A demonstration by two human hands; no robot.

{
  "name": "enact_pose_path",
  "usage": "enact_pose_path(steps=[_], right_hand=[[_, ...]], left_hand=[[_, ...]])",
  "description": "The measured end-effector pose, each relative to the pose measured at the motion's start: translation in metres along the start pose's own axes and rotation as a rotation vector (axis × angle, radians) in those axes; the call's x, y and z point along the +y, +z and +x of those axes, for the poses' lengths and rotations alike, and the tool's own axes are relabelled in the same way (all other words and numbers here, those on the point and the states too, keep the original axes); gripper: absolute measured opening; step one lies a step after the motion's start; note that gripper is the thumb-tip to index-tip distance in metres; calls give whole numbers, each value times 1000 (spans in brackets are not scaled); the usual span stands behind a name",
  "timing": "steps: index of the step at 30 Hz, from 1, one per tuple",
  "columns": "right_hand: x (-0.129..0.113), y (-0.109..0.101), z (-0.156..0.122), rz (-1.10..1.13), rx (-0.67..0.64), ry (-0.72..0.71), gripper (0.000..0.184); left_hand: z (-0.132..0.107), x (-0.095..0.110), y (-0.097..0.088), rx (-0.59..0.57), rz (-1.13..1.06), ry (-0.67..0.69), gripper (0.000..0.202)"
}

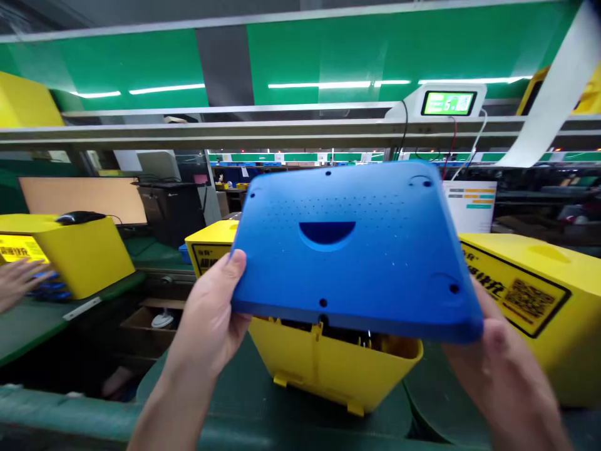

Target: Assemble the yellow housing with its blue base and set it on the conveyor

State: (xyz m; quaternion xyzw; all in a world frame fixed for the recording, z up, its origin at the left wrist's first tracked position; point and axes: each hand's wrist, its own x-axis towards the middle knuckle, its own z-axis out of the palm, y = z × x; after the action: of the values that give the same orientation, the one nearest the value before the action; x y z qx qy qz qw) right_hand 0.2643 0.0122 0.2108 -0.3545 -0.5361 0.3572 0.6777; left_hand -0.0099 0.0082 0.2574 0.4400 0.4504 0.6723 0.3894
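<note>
Dotted blue rectangular plastic panel [357, 269], its left and right ends pinched by left hand [213, 307] and right hand [504, 366].
It partly hides an open yellow plastic box [340, 369]; the right hand blurs.

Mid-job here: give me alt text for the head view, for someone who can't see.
The left hand and right hand hold up a blue panel by its opposite ends, partly hiding an open yellow box. Labelled yellow boxes stand to both sides; at far left, another person's hand shows beside one.
</note>
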Motion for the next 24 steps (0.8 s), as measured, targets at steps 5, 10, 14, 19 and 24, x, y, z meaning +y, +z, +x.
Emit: enact_pose_path(steps=[5, 10, 14, 19, 24], right_hand=[[14, 34, -8, -229, 77, 39, 68], [24, 41, -20, -495, 189, 34, 71], [29, 46, -33, -488, 288, 71, 73], [40, 47, -30, -399, 315, -27, 71], [47, 45, -24, -373, 204, -41, 68]], left_hand=[[4, -7, -4, 10, 259, -5, 57], [14, -10, -18, -2, 515, 98, 54], [25, -23, -19, -89, 628, -1, 59], [26, -34, -20, -124, 667, -21, 61], [22, -34, -20, -73, 693, -33, 58]])
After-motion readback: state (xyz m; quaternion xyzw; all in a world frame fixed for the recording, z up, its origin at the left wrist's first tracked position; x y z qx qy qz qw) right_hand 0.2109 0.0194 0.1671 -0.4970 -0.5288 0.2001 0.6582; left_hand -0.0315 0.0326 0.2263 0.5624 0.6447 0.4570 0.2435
